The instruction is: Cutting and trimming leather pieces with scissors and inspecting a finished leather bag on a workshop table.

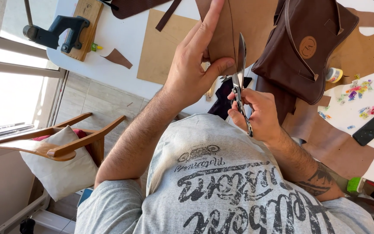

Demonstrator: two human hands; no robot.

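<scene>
table (122, 39): white, upper frame, strewn with leather pieces
bag (304, 47): dark brown, at 1 o'clock, on table
leather piece (234, 30): tan-brown, at 12 o'clock, held up over table edge
left hand (191, 65): fingers clamped on leather piece, thumb (219, 67) pressing its lower edge
right hand (260, 115): fingers closed through scissors handles
scissors (240, 73): centre, blades pointing to 12 o'clock, against leather piece's right edge
phone (371, 129): black, at 3 o'clock
clips (356, 93): small, coloured, scattered just above phone

The white table (122, 41) carries a brown bag (304, 47), a cardboard sheet (163, 47), leather pieces (338, 149), coloured clips (356, 93), a black phone (371, 129), a small leather scrap (117, 58) and a wooden block (85, 26) with a dark tool (55, 32).
</scene>
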